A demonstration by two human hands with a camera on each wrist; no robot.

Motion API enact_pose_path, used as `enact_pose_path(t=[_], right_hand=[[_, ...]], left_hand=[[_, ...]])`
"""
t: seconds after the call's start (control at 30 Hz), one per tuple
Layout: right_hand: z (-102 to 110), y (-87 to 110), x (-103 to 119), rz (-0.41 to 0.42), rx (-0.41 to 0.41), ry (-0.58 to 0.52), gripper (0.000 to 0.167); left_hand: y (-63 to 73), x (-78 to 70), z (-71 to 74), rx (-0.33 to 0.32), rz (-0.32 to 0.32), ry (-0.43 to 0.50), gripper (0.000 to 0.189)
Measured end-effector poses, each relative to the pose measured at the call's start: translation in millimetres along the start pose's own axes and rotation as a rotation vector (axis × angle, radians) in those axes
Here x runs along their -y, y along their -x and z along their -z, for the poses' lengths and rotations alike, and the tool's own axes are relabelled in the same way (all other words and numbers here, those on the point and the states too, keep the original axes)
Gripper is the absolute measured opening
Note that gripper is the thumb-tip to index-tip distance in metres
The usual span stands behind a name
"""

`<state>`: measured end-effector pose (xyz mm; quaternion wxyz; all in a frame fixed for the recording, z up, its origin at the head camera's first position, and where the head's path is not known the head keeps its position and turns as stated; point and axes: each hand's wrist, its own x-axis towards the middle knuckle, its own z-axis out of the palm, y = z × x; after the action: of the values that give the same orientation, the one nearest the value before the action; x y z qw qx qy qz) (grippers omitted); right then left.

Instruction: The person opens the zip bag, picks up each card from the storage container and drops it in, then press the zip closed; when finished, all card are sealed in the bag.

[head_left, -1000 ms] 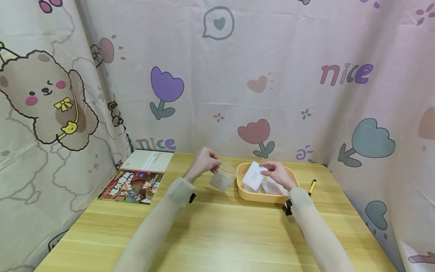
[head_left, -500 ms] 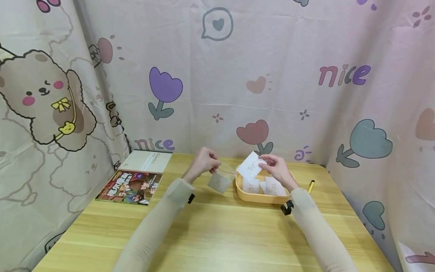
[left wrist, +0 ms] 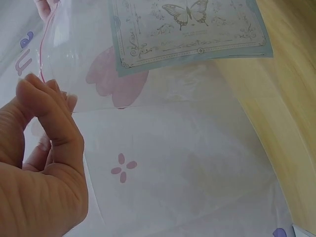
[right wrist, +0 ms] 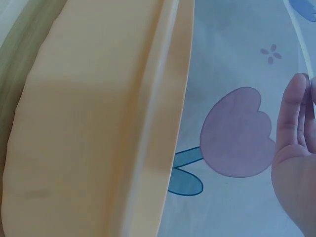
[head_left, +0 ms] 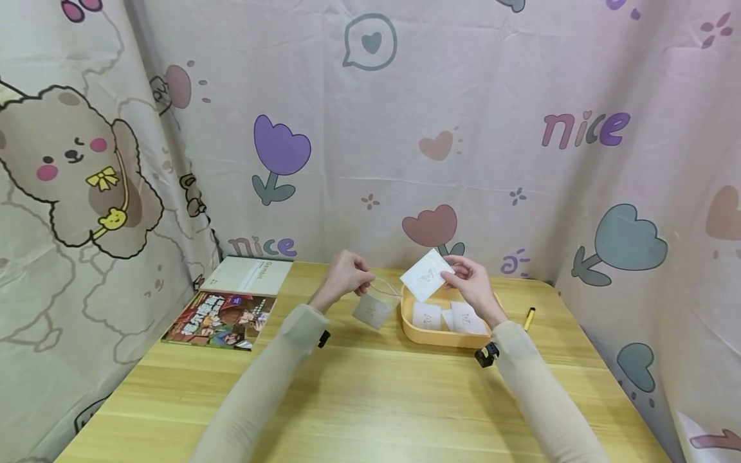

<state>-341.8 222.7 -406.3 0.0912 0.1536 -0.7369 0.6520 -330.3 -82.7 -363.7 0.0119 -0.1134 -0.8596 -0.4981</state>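
Observation:
My left hand (head_left: 347,276) pinches the edge of a clear zip bag near its reddish seal line (left wrist: 42,59). A card (head_left: 372,312) with a butterfly print and pale green border hangs in the bag, over the table left of the yellow box (head_left: 446,339). My right hand (head_left: 471,286) pinches the corner of a white square packet (head_left: 427,275) with a butterfly print, tilted above the box's back left part. In the right wrist view, only the thumb side of that hand shows at the right edge. Inside the box lie similar white packets (head_left: 467,318).
A yellow pen (head_left: 529,319) with a black end lies right of the box. At the table's back left are a pale book (head_left: 249,273) and a colourful comic-style book (head_left: 220,319). A printed curtain (head_left: 347,128) hangs close behind the wooden table (head_left: 370,399).
My right hand has lifted the white packet up out of the box and slightly back, uncovering the packets beneath. My left hand and the bag have stayed nearly still.

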Motion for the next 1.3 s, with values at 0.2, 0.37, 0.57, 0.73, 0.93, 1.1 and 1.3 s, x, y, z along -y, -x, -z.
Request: enact_pose_path(t=[0.2, 0.37, 0.57, 0.73, 0.93, 1.1, 1.3], right_hand=[[-8, 1.2, 5, 0.059, -0.008, -0.135, 0.041], [-14, 4.4, 7, 0.083, -0.004, -0.168, 0.04], [-21, 3.9, 7, 0.121, -0.043, -0.176, 0.038], [-33, 4.7, 11, 0.165, -0.062, -0.171, 0.037], [-47, 7.4, 17, 0.193, -0.067, -0.221, 0.033], [-55, 6.9, 19, 0.211, -0.063, -0.238, 0.03], [-59, 8.9, 16, 0.207, -0.06, -0.179, 0.031]], left_hand=[[0.5, -0.8, -0.9, -0.005, 0.006, -0.002, 0.009], [0.9, -1.9, -2.9, 0.0, 0.013, 0.0, 0.007], [1.3, -2.6, -3.4, -0.002, 0.009, 0.007, 0.008], [1.3, -2.3, -2.9, 0.002, -0.008, 0.015, 0.011], [1.2, -3.0, -3.6, 0.003, -0.011, 0.018, 0.01], [1.7, -4.5, -3.8, -0.003, -0.01, 0.015, 0.01], [1.0, -6.9, -4.3, 0.001, -0.013, 0.015, 0.01]])
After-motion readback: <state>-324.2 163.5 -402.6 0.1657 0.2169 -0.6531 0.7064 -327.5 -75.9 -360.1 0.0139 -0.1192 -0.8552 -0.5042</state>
